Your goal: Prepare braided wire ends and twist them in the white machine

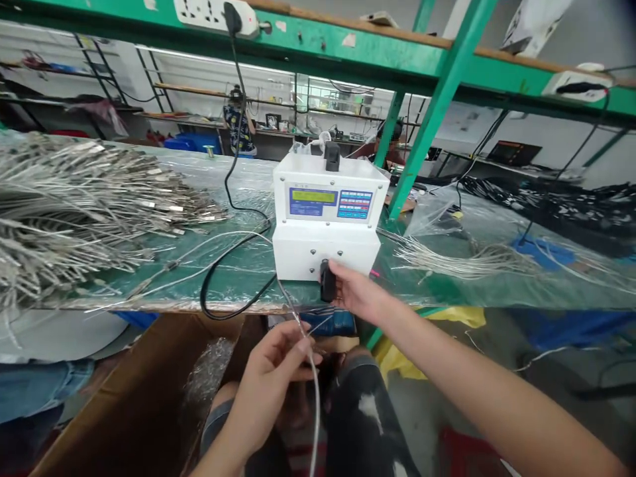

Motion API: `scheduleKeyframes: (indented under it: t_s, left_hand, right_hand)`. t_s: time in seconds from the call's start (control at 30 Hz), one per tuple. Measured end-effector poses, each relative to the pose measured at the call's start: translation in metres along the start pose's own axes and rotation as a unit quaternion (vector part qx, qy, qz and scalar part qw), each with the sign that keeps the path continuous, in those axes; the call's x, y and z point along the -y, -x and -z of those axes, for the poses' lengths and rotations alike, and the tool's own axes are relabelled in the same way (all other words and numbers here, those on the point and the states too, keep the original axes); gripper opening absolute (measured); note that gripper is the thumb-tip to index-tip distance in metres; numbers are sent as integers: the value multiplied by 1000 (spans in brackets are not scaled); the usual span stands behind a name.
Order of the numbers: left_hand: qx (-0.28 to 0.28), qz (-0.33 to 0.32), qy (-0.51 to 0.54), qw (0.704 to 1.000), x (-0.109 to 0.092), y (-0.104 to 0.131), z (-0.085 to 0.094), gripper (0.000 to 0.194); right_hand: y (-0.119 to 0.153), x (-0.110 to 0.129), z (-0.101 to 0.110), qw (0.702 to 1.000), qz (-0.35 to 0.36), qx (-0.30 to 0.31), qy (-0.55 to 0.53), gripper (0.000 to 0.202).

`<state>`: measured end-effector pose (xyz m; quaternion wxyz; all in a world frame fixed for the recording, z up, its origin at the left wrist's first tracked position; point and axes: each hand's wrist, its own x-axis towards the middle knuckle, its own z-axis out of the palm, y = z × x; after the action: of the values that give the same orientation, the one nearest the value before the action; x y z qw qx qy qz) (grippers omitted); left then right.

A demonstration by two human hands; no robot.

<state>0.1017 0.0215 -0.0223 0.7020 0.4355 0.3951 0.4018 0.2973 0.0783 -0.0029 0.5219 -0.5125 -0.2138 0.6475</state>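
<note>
**Cable Feed at the Tester: Plug Held at the Front Port**

The right hand [355, 291] was closed around a black plug [328, 281], thumb and fingers pinching its body. The plug stood upright against the lower front panel of the white machine [328, 218], at or just below a dark port; whether it was seated could not be told from this view.

The left hand [271, 381] was below and to the left of the right hand, over the lap. Its fingers were closed in a pinch on a thin grey cable [314, 391]. From the pinch the cable ran up toward the plug and dropped down past the wrist.

Left of both hands, well apart on the bench [238, 278], lay a large pile of finished cables [74, 205]. A smaller bundle [462, 262] lay on the bench right of the right hand. A cardboard box [144, 391] stood open just left of the left hand, below the bench edge. A black power cord [223, 278] looped on the bench above the left hand.

Judged step: presenting one cable end to the machine's front port.

Judged requirement for the next move: keep the plug square to the port, and let the left hand hold the cable slack so that it neither pulls the plug sideways nor snags on the power cord.
</note>
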Motion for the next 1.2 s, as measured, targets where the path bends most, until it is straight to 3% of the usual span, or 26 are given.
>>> scheduleKeyframes:
  t_s: [0.23, 0.53, 1.2]
  left_hand:
    - [11, -39, -78, 996, -18, -18, -13, 25]
    - [30, -57, -104, 992, -23, -40, -28, 29]
    - [-49, -122, -26, 991, 7, -36, -35, 27]
  right_hand:
    - [-10, 3, 0, 999, -10, -31, 13, 26]
    - [-6, 7, -1, 1000, 2, -20, 22, 27]
    - [-5, 4, -4, 999, 26, -43, 8, 24]
